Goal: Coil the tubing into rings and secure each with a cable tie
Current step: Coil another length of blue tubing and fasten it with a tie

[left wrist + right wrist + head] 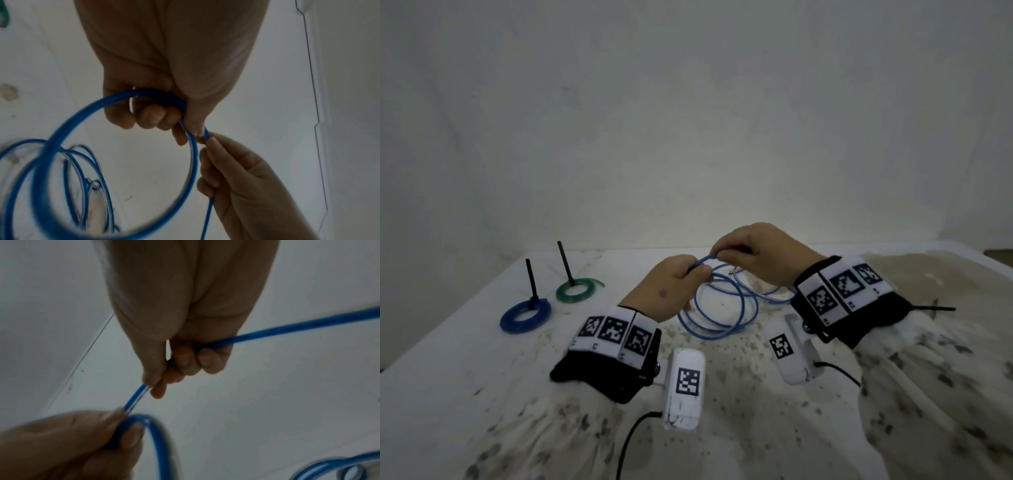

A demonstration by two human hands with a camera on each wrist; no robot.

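A long blue tubing (717,310) lies in loose loops on the white table (448,359) and rises into both hands. My left hand (681,281) grips a formed loop of the tubing (115,146) between curled fingers and thumb. My right hand (743,251) pinches the strand just beyond it, the tubing (287,331) running through its curled fingers. The two hands nearly touch above the table's middle. A black cable tie (935,307) lies on the table behind the right wrist.
At the left lie two finished rings, a blue ring (525,317) and a green ring (575,290), each with a black cable tie (530,279) sticking upright. A pale wall stands behind the table. Stained patches mark the tabletop on the right.
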